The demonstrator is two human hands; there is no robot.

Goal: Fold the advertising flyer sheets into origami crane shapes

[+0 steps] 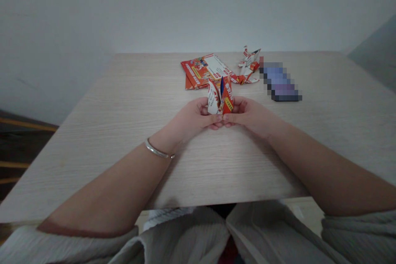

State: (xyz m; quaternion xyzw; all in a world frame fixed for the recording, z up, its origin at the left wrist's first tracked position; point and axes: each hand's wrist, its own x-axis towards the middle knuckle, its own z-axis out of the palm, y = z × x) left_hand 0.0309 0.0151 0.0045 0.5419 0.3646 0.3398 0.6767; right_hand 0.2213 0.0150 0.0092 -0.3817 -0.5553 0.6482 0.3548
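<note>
My left hand (194,117) and my right hand (247,115) meet at the middle of the wooden table (123,103). Both pinch a small folded paper piece (220,98), printed red, white and orange, which stands upright between their fingertips. My left hand grips its left flap and my right hand its right flap. A silver bangle (157,150) circles my left wrist.
Behind the hands lie flat printed red-and-white sheets (202,70) and a finished folded paper figure (249,66). A dark, blurred-out flat object (280,81) lies at the right. A pale wall rises behind the table. My lap in grey cloth (198,235) is below the near edge.
</note>
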